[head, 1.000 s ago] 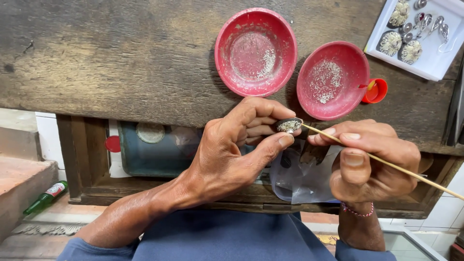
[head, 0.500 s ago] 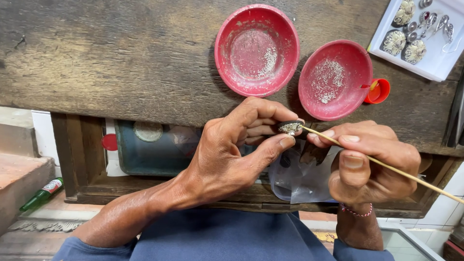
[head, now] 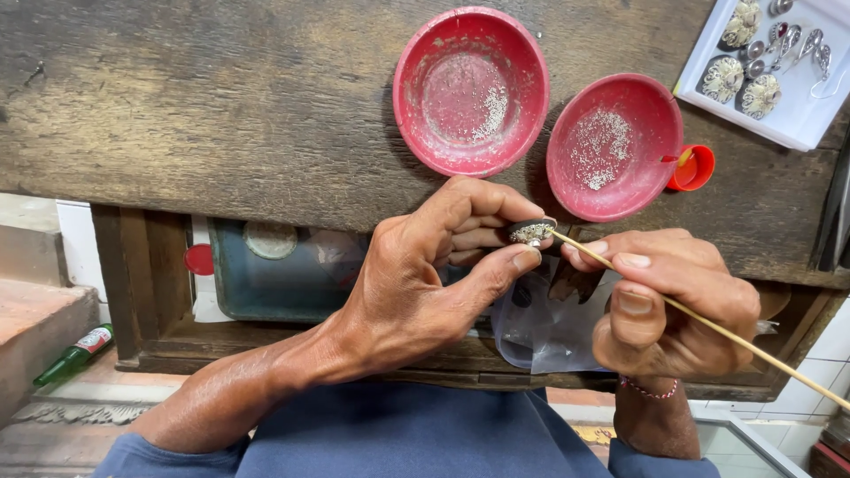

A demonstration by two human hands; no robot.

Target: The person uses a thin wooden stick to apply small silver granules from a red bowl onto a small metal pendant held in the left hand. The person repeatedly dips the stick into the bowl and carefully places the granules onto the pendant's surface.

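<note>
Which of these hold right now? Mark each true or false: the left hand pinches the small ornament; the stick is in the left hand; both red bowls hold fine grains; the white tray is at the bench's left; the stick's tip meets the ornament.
1. The left hand pinches the ornament: true.
2. The stick is in the left hand: false, the right hand holds it.
3. Both red bowls hold fine grains: true.
4. The white tray is at the bench's left: false, it lies at the upper right.
5. The stick's tip meets the ornament: true.
</note>
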